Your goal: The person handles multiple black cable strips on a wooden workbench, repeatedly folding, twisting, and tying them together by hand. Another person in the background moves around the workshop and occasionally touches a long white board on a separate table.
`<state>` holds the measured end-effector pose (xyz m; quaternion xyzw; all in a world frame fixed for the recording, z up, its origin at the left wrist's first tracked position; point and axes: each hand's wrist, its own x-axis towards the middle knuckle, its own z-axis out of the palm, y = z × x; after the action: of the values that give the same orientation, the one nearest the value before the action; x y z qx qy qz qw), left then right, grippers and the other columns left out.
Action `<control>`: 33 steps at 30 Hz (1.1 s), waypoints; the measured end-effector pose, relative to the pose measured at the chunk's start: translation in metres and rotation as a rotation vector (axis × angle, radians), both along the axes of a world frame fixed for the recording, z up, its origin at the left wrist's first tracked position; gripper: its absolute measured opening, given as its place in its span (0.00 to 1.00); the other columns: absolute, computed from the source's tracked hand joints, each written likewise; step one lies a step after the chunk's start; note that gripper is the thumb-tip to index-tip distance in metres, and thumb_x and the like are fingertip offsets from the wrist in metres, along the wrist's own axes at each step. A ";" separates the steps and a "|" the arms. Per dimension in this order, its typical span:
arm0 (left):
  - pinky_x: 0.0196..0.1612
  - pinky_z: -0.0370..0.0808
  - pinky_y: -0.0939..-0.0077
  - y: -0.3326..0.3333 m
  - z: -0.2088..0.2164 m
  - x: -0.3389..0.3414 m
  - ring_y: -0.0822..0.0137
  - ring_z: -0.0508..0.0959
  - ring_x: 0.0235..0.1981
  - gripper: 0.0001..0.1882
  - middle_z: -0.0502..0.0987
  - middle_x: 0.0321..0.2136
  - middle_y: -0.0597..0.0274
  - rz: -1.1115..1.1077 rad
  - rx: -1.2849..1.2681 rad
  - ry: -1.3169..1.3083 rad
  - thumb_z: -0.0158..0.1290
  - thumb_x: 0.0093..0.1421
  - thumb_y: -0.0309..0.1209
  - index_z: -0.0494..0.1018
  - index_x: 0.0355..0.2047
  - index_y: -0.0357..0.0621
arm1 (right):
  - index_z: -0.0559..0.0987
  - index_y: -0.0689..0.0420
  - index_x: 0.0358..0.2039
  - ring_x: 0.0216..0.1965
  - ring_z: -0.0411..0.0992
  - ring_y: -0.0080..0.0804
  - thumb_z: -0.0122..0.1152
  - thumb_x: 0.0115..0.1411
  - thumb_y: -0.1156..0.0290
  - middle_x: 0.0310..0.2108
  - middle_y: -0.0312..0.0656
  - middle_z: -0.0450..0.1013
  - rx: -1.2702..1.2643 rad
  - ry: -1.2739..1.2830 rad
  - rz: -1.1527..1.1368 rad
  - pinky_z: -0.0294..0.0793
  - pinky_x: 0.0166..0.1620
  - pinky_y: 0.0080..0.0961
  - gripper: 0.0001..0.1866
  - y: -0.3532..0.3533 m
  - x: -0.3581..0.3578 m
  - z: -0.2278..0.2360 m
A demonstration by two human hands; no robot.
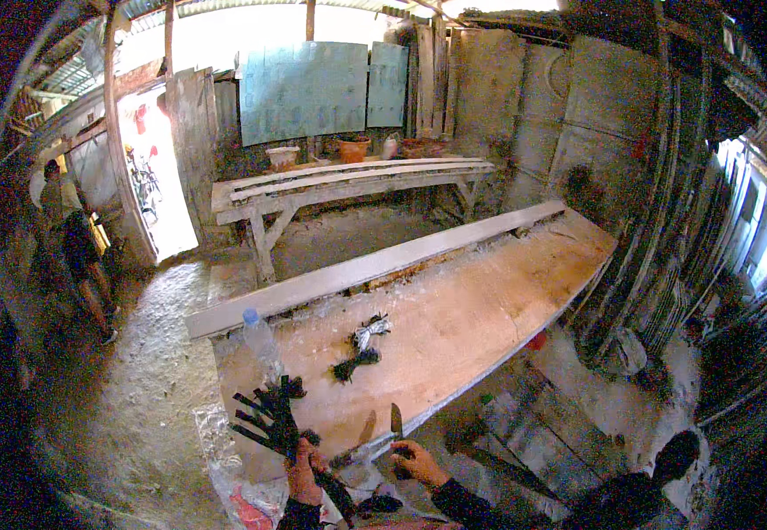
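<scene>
A wide wooden table (454, 327) is running from the near edge toward two o'clock, its orange top dusty and worn, with a long grey plank (374, 265) lying along its far side. A clear bottle (260, 336) with a blue cap is standing at the table's ten o'clock corner, and a dark tangle of cord (361, 346) is lying near the middle. Beyond, a rough bench (348, 181) is carrying pots against a wall of boards and sheet metal; daylight is pouring through a doorway at ten o'clock, where another person is standing in shadow.

At six o'clock the left hand (302, 473) is gripping a bunch of dark sticks (268, 415), fingers closed round their lower ends, the bunch fanning up over the table's near edge. The right hand (419, 461) is holding a knife (396, 422) just beside it, fingers curled on the handle, blade pointing up.

The picture's rim is falling into blackness, and the clutter below the hands is too dim to make out.
</scene>
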<state>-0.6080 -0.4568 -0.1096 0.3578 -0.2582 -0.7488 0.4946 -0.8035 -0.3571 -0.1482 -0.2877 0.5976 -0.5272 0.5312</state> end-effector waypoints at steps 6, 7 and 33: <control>0.22 0.66 0.75 -0.037 0.048 -0.084 0.71 0.63 0.16 0.14 0.60 0.13 0.66 -0.209 0.072 0.025 0.46 0.53 0.41 0.61 0.20 0.45 | 0.67 0.60 0.43 0.40 0.66 0.34 0.56 0.48 0.61 0.38 0.47 0.67 -0.020 0.489 0.085 0.65 0.42 0.26 0.24 -0.084 -0.079 -0.017; 0.23 0.66 0.75 -0.041 0.053 -0.095 0.71 0.64 0.17 0.14 0.60 0.14 0.66 -0.221 0.063 0.014 0.46 0.53 0.40 0.61 0.20 0.44 | 0.67 0.60 0.43 0.40 0.66 0.35 0.56 0.47 0.61 0.38 0.49 0.66 -0.012 0.338 0.073 0.65 0.43 0.26 0.24 -0.099 -0.088 -0.022; 0.33 0.68 0.78 -0.087 -0.053 -0.414 0.74 0.70 0.30 0.11 0.72 0.28 0.70 -0.077 0.242 0.255 0.51 0.50 0.35 0.69 0.35 0.51 | 0.44 0.54 0.55 0.45 0.61 0.34 0.55 0.50 0.69 0.47 0.47 0.59 -0.330 0.449 0.701 0.61 0.47 0.27 0.37 -0.142 -0.345 0.012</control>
<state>-1.0223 -0.5438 -0.1626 0.3065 -0.1148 -0.8321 0.4478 -1.1483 -0.4992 -0.1362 -0.6610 0.4723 -0.3284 0.4819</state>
